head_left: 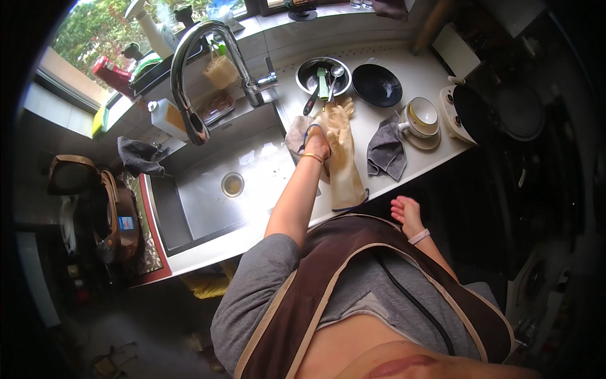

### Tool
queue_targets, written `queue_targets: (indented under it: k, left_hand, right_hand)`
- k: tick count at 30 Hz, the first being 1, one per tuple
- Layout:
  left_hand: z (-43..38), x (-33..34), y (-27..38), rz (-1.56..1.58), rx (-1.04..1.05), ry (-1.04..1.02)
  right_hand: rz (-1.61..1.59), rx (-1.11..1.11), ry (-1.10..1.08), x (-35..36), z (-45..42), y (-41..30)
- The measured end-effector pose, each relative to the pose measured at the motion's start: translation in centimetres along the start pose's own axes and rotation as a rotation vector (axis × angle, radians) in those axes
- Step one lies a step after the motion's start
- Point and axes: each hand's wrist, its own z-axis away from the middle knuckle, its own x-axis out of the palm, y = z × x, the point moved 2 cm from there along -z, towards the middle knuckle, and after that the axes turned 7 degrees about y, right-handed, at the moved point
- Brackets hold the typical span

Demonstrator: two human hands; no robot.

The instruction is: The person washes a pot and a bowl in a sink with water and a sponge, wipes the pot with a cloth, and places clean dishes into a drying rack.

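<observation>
My left hand [317,141], with a gold bracelet at the wrist, is over the counter right of the sink, at the blue-edged cuff of a cream rubber glove; its fingers are hidden, so its grip cannot be told. Another long cream rubber glove [346,173] lies beside it, its cuff near the counter's front edge. A pinkish cloth [297,132] is left of the hand. My right hand [406,211], with a pale wristband, hangs before the counter edge, fingers loosely curled around nothing. A grey cloth [387,149] lies on the counter above it.
The steel sink [208,203] and its arched tap [176,76] are at left. Behind the gloves stand a steel bowl [349,78] with utensils and a black pan [376,85]. Stacked crockery [423,113] is at right, near a white appliance [449,111]. A brown bag [124,208] is far left.
</observation>
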Motion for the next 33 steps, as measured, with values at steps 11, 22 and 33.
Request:
queue_targets:
  k: [11, 22, 33]
  left_hand:
    - [5.2, -5.5, -0.5, -1.612, 0.733, -0.088]
    - [10.3, -6.6, -4.0, -0.844, 0.727, -0.081]
    - [25.2, -13.6, -5.1, -0.382, 0.092, 0.594]
  right_hand:
    - [1.210, -1.110, -0.312, 16.5, 0.5, -2.1]
    - [0.914, -1.489, -0.317, 19.1, 0.4, -5.7]
    - [0.814, -1.145, -1.013, 19.2, -5.6, -10.5]
